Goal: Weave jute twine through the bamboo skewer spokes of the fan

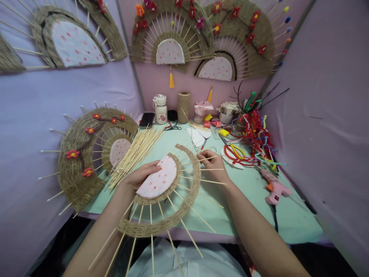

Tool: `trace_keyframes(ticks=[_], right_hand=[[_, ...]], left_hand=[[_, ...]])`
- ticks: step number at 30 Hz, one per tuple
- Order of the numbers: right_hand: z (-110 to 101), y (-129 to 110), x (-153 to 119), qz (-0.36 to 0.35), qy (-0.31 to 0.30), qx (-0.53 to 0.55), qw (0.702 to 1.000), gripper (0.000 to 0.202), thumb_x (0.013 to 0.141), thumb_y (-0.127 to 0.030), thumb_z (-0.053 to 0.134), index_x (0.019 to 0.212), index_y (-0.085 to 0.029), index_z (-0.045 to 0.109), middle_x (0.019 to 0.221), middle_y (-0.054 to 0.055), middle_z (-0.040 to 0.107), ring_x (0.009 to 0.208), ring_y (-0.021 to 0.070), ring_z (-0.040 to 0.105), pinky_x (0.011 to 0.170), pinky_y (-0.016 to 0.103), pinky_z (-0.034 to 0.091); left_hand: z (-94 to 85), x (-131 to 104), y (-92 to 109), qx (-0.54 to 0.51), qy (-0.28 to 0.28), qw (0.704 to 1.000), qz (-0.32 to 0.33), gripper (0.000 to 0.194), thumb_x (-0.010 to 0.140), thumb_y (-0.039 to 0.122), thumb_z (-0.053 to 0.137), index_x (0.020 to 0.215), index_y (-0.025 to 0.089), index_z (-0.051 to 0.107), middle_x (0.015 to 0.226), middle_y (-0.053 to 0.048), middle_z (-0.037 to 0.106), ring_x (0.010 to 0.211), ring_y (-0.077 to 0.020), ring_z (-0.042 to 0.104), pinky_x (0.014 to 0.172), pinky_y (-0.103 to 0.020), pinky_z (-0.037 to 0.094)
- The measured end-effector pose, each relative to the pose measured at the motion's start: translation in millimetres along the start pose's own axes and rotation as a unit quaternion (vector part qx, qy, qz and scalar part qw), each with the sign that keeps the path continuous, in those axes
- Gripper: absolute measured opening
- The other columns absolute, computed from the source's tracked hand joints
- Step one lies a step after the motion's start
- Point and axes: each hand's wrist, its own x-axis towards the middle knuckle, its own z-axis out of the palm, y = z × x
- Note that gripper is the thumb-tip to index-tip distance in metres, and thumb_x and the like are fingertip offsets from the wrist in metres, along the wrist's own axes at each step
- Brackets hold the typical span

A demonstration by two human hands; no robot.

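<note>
A half-round fan frame (196,184) of thin sticks, partly woven with brown twine, is held tilted above the table's front edge. Its centre is a half disc of white fabric (161,179) with pink spots. My left hand (144,172) is closed on the straight side of this centre, thumb on the fabric, other fingers hidden behind. At the outer woven band, my right hand (212,163) is pinched among the stick ends near the band's upper end. Its fingertips appear to be on the twine, though the strand is barely visible there.
A bundle of sticks (141,148) and a finished flowered fan (76,154) lie at left. Behind stand a phone (147,119), bottle (160,109) and twine spool (183,107). Right are red pipe cleaners (253,130) and a pink glue gun (275,186). Fans hang on the walls.
</note>
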Motion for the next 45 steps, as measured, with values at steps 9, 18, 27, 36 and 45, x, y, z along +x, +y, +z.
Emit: trace_keyframes(ticks=[9, 18, 27, 36, 45], right_hand=[[6, 1, -1, 0.015, -0.011, 0.065, 0.998, 0.021, 0.076, -0.040, 0.063, 0.081, -0.020, 0.063, 0.067, 0.000, 0.057, 0.062, 0.0147, 0.049, 0.057, 0.027, 0.040], [6, -3, -3, 0.012, 0.004, 0.087, 0.996, 0.023, 0.077, -0.041, 0.062, 0.090, -0.022, 0.062, 0.075, 0.000, 0.059, 0.064, 0.0149, 0.050, 0.060, 0.028, 0.041], [9, -1, 2, 0.022, 0.014, 0.123, 0.992, 0.023, 0.074, -0.038, 0.064, 0.090, -0.022, 0.062, 0.069, -0.002, 0.058, 0.064, 0.0149, 0.051, 0.062, 0.029, 0.041], [5, 6, 5, -0.048, 0.045, 0.017, 0.998, 0.018, 0.080, -0.037, 0.060, 0.076, -0.019, 0.063, 0.073, 0.001, 0.063, 0.071, 0.0168, 0.055, 0.069, 0.030, 0.042], [-10, 12, 12, -0.141, 0.070, -0.085, 0.984, 0.018, 0.085, -0.030, 0.051, 0.084, -0.019, 0.065, 0.082, 0.005, 0.064, 0.078, 0.0180, 0.058, 0.073, 0.030, 0.043]], left_hand=[[-3.7, 4, -5, 0.002, -0.035, 0.999, -0.029, 0.043, 0.072, 0.018, 0.073, 0.114, 0.013, 0.063, 0.093, -0.012, 0.074, 0.070, -0.0189, 0.070, 0.060, -0.025, 0.055], [-9.6, 10, -12, 0.029, -0.074, 0.997, -0.020, 0.041, 0.077, 0.023, 0.070, 0.116, 0.017, 0.063, 0.102, -0.012, 0.072, 0.077, -0.0194, 0.069, 0.067, -0.027, 0.055], [-5.9, 15, -13, 0.031, -0.047, 0.998, -0.033, 0.045, 0.074, 0.023, 0.073, 0.118, 0.016, 0.062, 0.093, -0.011, 0.073, 0.067, -0.0165, 0.068, 0.060, -0.025, 0.055], [-0.7, 13, -9, -0.008, -0.021, 0.999, -0.023, 0.040, 0.072, 0.020, 0.074, 0.110, 0.014, 0.063, 0.089, -0.009, 0.073, 0.065, -0.0155, 0.068, 0.056, -0.023, 0.054], [-5.7, 15, -9, -0.045, -0.040, 0.998, -0.016, 0.030, 0.079, 0.018, 0.067, 0.108, 0.009, 0.064, 0.093, -0.012, 0.073, 0.070, -0.0164, 0.068, 0.062, -0.025, 0.053]])
